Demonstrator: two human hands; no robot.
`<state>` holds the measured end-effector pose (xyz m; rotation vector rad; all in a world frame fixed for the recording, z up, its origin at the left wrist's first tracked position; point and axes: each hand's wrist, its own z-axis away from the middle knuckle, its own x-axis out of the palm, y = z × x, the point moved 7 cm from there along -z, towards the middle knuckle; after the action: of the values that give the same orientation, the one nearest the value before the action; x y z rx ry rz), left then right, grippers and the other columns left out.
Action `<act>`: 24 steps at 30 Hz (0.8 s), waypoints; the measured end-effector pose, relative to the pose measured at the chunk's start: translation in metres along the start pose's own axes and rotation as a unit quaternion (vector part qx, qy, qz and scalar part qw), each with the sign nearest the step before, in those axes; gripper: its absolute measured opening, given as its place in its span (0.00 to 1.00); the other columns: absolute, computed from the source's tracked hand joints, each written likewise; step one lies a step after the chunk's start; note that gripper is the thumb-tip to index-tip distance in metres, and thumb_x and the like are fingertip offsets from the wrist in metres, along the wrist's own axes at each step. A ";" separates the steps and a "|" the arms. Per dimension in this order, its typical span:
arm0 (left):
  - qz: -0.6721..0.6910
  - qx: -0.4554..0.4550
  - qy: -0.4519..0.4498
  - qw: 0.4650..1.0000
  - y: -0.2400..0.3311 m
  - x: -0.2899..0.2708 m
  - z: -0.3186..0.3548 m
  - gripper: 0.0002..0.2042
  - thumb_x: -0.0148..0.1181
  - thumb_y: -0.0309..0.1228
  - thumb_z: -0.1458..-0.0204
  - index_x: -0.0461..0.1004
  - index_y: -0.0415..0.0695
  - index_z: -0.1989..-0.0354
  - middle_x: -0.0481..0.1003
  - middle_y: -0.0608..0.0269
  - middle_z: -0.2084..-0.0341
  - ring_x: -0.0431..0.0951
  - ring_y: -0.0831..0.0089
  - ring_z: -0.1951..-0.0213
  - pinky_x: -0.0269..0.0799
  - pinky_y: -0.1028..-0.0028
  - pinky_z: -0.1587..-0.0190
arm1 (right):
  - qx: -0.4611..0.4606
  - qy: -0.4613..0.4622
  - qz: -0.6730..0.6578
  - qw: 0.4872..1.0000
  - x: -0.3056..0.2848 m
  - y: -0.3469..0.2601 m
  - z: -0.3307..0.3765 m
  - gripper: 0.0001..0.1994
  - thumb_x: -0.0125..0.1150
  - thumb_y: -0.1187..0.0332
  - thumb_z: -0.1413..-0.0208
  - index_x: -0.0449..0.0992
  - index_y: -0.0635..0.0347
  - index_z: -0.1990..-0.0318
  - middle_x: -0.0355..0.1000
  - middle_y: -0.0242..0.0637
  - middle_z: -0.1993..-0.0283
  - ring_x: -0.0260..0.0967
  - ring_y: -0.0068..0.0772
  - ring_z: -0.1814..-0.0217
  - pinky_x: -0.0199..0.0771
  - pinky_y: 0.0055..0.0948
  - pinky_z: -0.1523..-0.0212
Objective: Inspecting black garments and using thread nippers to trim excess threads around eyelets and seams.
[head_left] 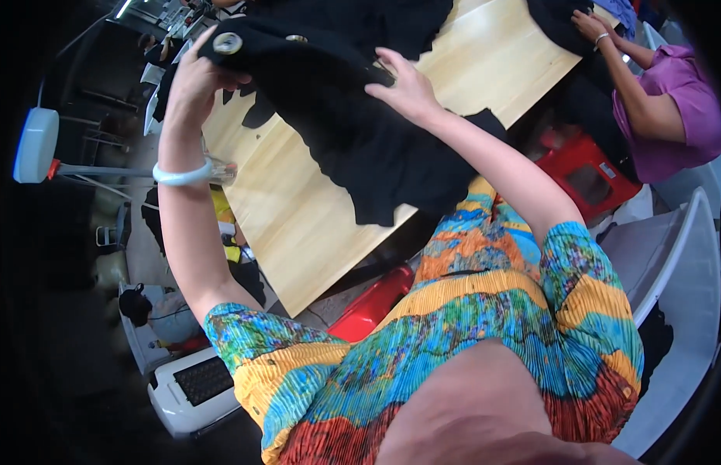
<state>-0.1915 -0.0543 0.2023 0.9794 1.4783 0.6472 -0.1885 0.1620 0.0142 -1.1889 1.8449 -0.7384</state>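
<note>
Closest to the camera, a bright pleated top of blue, orange and yellow cloth (469,341) is seen, worn by the person whose arms reach up into the picture. Just past it, a red plastic stool (372,304) is tucked under the edge of a long pale wooden table (298,225). Low on the left, a white plastic crate (191,385) is set on the floor; a dark grid is seen on its top, and what is inside it cannot be told. A white round bangle (182,175) is worn on the left wrist. A big floppy black cloth garment (360,116) is held up over the table, with its lower part draped down onto the wood. The left hand (196,77) is closed around the garment's top left edge, near a round silver button (227,43). The right hand (407,85) is pressed on the garment near its middle, with fingers spread over the cloth and the thumb tucked against it. On the right, another red plastic stool (589,174) is seen on the floor. Farther off, at the table's far corner, a person in a purple short-sleeved shirt (682,108) is seated, and that person's hand (589,25) is laid on more black cloth.
</note>
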 end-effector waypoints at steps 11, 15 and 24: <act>0.192 -0.134 0.086 0.968 -0.056 -0.048 0.023 0.16 0.38 0.33 0.44 0.59 0.40 0.48 0.70 0.53 0.60 0.76 0.61 0.67 0.74 0.76 0.71 | -0.026 0.099 0.032 0.994 -0.003 0.018 -0.052 0.14 0.50 0.69 0.62 0.73 0.55 0.64 0.70 0.46 0.69 0.67 0.48 0.64 0.68 0.37 0.63; 0.280 0.080 0.162 0.943 -0.031 -0.072 0.001 0.16 0.43 0.34 0.45 0.61 0.43 0.49 0.66 0.56 0.55 0.69 0.63 0.55 0.65 0.63 0.51 | -0.207 0.134 0.049 0.968 -0.065 -0.070 -0.099 0.10 0.47 0.75 0.58 0.71 0.61 0.66 0.71 0.42 0.73 0.68 0.38 0.76 0.68 0.28 0.74; 0.076 0.089 0.166 0.979 -0.125 0.014 0.034 0.15 0.46 0.31 0.46 0.62 0.41 0.50 0.65 0.59 0.55 0.65 0.71 0.53 0.62 0.74 0.50 | -0.265 0.104 0.207 0.936 -0.146 -0.071 -0.007 0.20 0.46 0.83 0.65 0.72 0.60 0.60 0.70 0.45 0.61 0.69 0.42 0.58 0.68 0.27 0.59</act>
<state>-0.1833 -0.1089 0.0840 1.1728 1.7906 0.8290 -0.1282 0.2696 0.1206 -1.0026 2.4682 -0.1253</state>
